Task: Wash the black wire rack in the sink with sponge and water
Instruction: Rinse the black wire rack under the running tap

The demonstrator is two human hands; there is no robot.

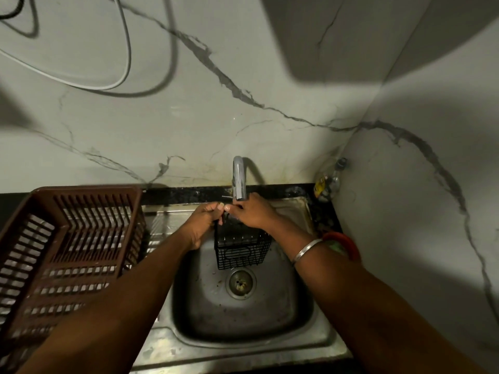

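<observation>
Head view: what is seen, largest first?

A marbled wall (270, 63) is seen at the far side, with a cable (118, 76) looped across it at the left. A brown crate (67, 238) is set at the left, just beside the sink (321, 336).

Where is the rack (241, 249) found?

It is held up inside the sink, at the far side of the basin, under the tap (239, 179) and just above the drain (240, 283).

How are the hands placed?

The rack's top left edge is gripped by the left hand (206, 222), its fingers curled round the wire. The right hand (252, 213) is laid over the rack's far top edge, its fingertips met with those of the left. Whether anything is clasped by it cannot be told.

What smaller things are noted?

A silver bangle (307, 249) and a red bangle (348, 245) are worn on the right wrist. A bottle (328, 184) is stood in the far right corner.
</observation>
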